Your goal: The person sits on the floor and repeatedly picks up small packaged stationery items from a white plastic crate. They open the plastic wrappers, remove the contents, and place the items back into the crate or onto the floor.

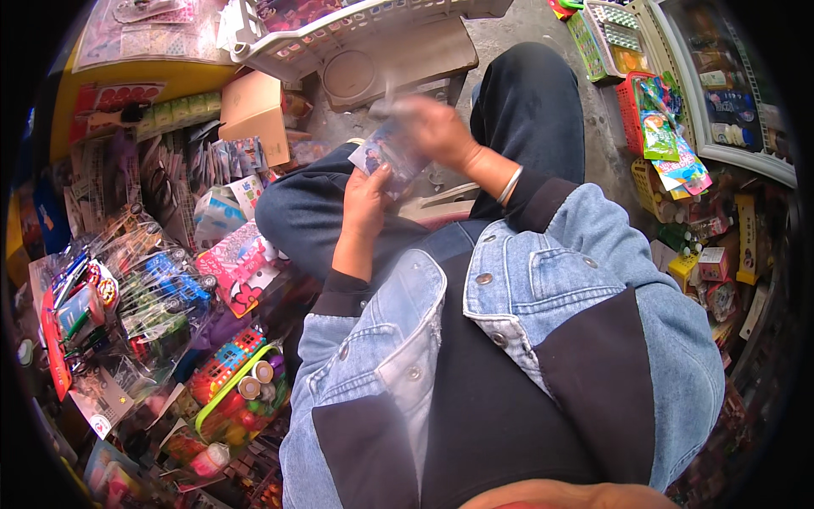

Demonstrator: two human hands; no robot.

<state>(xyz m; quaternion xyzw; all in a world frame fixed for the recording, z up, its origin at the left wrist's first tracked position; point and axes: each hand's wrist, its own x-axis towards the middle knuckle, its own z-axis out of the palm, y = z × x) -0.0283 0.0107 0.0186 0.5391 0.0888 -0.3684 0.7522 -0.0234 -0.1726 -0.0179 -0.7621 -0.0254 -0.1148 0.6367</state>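
Note:
My left hand [365, 200] holds a small printed picture packet [388, 156] above my lap, its thumb pressed on the front. The packet looks glossy, like clear plastic over a printed card. My right hand [439, 130] is curled at the packet's far right edge and blurred by motion. From its fingers a blurred grey object [381, 105] sticks out to the left; its kind cannot be made out. A bracelet [510, 186] circles my right wrist.
Ahead stands a small wooden stool [407, 57] under a white plastic basket [356, 32]. Packaged toys [172, 280] crowd the left, near a cardboard box [254, 114]. On the right are a red basket [629, 114] of candy bags and a glass-fronted display case [731, 95].

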